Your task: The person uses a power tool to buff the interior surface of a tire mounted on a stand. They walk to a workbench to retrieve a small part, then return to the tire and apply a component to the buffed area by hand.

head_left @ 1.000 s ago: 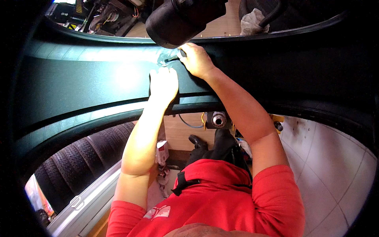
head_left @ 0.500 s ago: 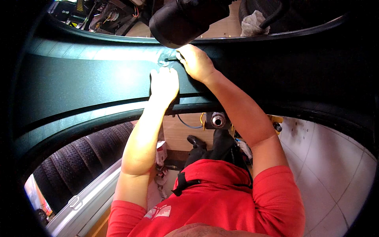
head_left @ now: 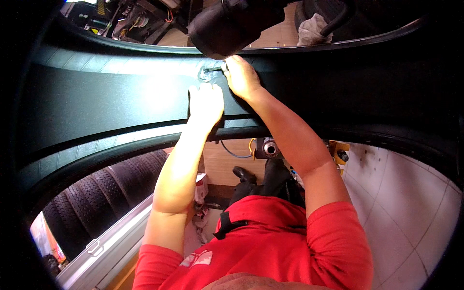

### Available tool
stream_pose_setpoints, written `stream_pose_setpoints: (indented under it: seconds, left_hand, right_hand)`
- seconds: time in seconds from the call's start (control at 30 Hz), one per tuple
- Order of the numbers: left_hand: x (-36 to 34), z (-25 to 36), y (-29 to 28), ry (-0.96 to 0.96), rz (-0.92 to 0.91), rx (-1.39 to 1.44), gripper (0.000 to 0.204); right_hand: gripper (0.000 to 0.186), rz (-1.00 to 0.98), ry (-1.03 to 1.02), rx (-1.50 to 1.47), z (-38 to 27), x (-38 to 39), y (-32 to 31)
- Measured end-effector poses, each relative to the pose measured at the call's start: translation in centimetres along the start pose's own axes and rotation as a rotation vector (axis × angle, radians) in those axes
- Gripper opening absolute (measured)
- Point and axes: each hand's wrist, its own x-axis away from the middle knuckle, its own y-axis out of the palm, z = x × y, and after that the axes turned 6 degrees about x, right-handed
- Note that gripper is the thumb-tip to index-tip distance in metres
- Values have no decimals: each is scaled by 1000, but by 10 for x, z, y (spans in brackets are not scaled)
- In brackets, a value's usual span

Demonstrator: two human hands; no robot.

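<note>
The inside of a black tyre (head_left: 121, 92) stretches across in front of me, with a bright pool of light on its inner wall. A small glossy wet-looking patch (head_left: 203, 75) shows on that wall. My right hand (head_left: 243, 78) is closed round a thin dark tool (head_left: 213, 69), whose end reaches the patch from the right. Its exact kind is not clear. My left hand (head_left: 207, 103) lies on the tyre wall just below the patch, thumb apart and fingers toward it. Glare washes out its fingertips, and I see nothing held in it.
A thick black cylindrical machine part (head_left: 224, 29) hangs close above my right hand. Crumpled pale plastic (head_left: 313, 30) lies beyond the tyre. Several tyres (head_left: 104, 193) stand in a row at lower left. Below sits a metal fitting (head_left: 270, 149) beside a tiled floor (head_left: 396, 212).
The thin tool shows more plainly, with my right hand slightly farther right of the patch. The whole view has shifted slightly. My left hand stays just below the patch.
</note>
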Motion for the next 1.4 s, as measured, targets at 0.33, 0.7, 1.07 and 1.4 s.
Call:
stream_pose_setpoints:
  seconds: [0.33,0.7,1.07,1.4]
  left_hand:
    - [1,-1,1,2,6,0,16]
    - [1,-1,5,2,0,3,16]
    - [1,-2,2,8,1,29,18]
    - [2,-3,3,30,34,0,15]
  right_hand:
    - [28,21,10,-35,-8,5,6]
    - [32,-42,109,57,-14,8,-8]
    - [37,-146,553,-96,-5,-14,1]
    - [42,-180,535,-57,-5,-18,-16]
